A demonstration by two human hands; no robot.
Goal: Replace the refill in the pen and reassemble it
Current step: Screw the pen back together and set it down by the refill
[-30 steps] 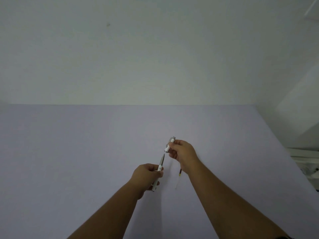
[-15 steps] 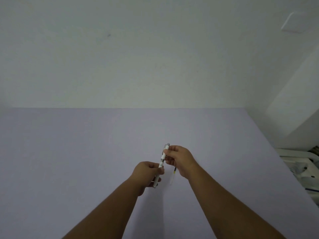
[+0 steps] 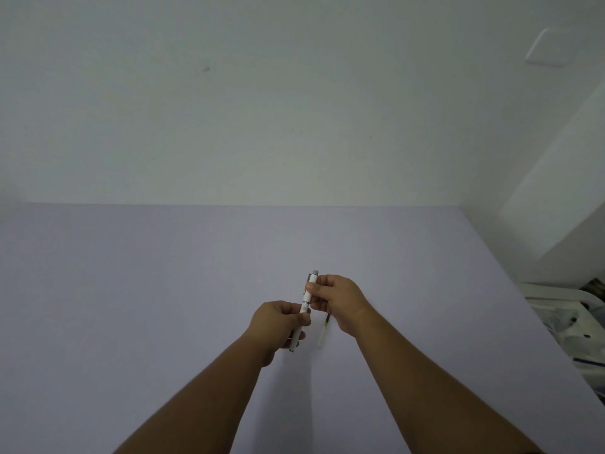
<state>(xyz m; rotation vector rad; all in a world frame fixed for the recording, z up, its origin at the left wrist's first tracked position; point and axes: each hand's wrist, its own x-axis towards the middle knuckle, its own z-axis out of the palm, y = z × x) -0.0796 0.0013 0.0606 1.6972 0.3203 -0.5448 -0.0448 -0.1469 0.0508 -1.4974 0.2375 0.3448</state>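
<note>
A white pen (image 3: 306, 301) with a grey clip end points up and away, held above the lilac table (image 3: 131, 290). My left hand (image 3: 278, 326) grips its lower barrel, whose end sticks out below the fingers. My right hand (image 3: 339, 299) pinches the upper cap part, which sits joined to the barrel. A thin refill (image 3: 324, 332) with a dark upper part and a pale yellowish lower part lies on the table just right of the pen, partly hidden under my right hand.
A plain wall rises behind the table's far edge. Off the table's right edge stands a white tray or rack (image 3: 556, 309) holding small dark items. A white switch plate (image 3: 550, 47) is on the wall at the upper right.
A second ago the cap part and barrel were apart, one in each hand. My hands came together and the two parts now sit joined as one pen.
</note>
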